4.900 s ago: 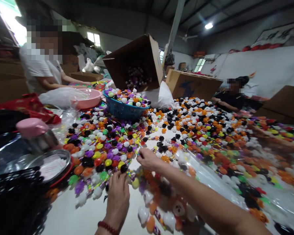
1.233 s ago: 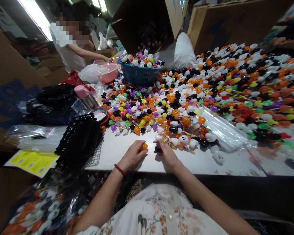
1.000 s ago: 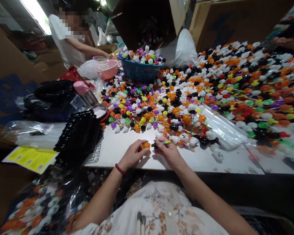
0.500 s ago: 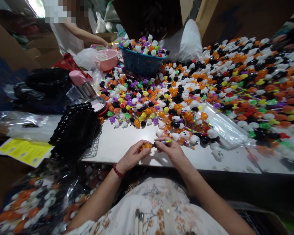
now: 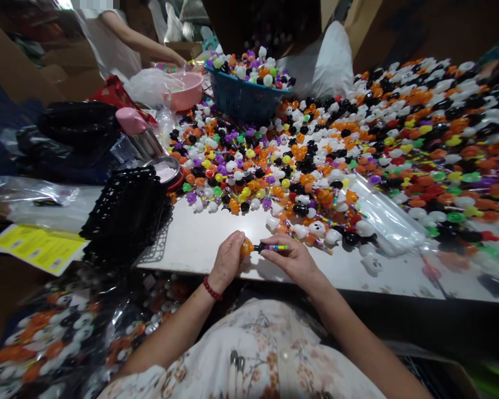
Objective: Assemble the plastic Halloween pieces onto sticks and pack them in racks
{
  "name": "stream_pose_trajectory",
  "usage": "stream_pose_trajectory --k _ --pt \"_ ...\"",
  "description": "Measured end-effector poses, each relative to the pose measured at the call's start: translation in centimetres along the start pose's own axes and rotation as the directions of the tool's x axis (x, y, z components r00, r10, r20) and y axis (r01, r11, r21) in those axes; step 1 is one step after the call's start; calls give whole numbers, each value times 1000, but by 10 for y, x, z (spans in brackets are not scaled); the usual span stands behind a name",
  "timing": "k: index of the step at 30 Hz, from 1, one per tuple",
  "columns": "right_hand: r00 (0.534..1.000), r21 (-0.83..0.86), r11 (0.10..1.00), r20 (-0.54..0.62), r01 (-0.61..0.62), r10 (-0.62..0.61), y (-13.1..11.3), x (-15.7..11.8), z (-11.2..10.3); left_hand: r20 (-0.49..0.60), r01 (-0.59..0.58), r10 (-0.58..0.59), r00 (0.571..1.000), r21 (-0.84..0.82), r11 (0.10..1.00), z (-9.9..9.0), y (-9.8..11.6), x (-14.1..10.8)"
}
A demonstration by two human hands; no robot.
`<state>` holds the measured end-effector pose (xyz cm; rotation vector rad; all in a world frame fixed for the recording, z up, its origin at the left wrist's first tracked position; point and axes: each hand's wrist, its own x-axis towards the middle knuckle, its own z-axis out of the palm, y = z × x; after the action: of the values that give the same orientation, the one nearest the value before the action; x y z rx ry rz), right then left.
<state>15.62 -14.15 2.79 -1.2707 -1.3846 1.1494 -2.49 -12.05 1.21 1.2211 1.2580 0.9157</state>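
Note:
My left hand (image 5: 228, 259) is closed round an orange pumpkin-like topper (image 5: 246, 247) above the front of the white table (image 5: 199, 238). A black neck joins the topper to a thin stick with purple, yellow and green bands (image 5: 278, 247). My right hand (image 5: 294, 261) pinches this stick between thumb and fingers, its banded end pointing right. The left fingers partly hide the topper. Beyond my hands lie several similar toppers on banded sticks, among them a white ghost topper (image 5: 317, 228) near my right hand.
Loose toppers cover the table's back and right, with a heaped blue basket (image 5: 245, 102) behind. Clear plastic bags (image 5: 388, 219) lie at the right. Black perforated trays (image 5: 122, 213), a tin (image 5: 166, 170) and a pink-lidded flask (image 5: 143, 138) stand left. Another person's arm (image 5: 143, 44) reaches to a pink basin (image 5: 187, 91).
My left hand has turned more upright round the topper. The stick lies more level, with more of its bands showing between my hands. The view has shifted slightly.

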Motion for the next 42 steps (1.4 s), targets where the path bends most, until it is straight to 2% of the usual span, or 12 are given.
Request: stream_pose_trajectory --k 2,4,8,15,21,23,27,29,32,35,40,42 --pt "1000 -5 1000 22 -16 16 -1 0 -3 0 -7 7 1000 22 1000 2 0 0" --pt "991 55 990 35 -127 125 -1 1 -4 -17 -47 48 999 67 997 3 0 -1" --pt "941 235 911 78 -339 330 3 1 -2 -53 -151 163 985 181 972 6 1 -3" --pt "933 355 863 108 -359 343 7 1 2 -31 -77 80 996 101 992 12 0 1" --pt "930 360 860 70 -361 361 5 0 13 -96 -116 132 987 158 981 20 -6 1" --pt "923 389 841 83 -377 375 4 0 15 -96 -85 94 991 95 992 22 -5 1" --pt "897 481 758 204 -440 391 8 5 8 21 100 -99 995 -134 986 23 6 5" --pt "896 504 742 225 -443 383 11 8 2 39 133 -128 991 -179 975 22 12 8" --pt "908 495 763 181 -416 377 14 10 -4 -9 147 -152 988 -204 968 19 15 12" --pt "919 492 780 134 -386 370 12 12 -5 3 195 -200 980 -246 949 18 10 14" --pt "924 548 766 40 -338 380 5 14 -1 141 246 -204 969 -443 862 16 5 14" --pt "930 509 799 9 -321 368 7 15 -1 228 310 -220 948 -520 796 13 6 15"
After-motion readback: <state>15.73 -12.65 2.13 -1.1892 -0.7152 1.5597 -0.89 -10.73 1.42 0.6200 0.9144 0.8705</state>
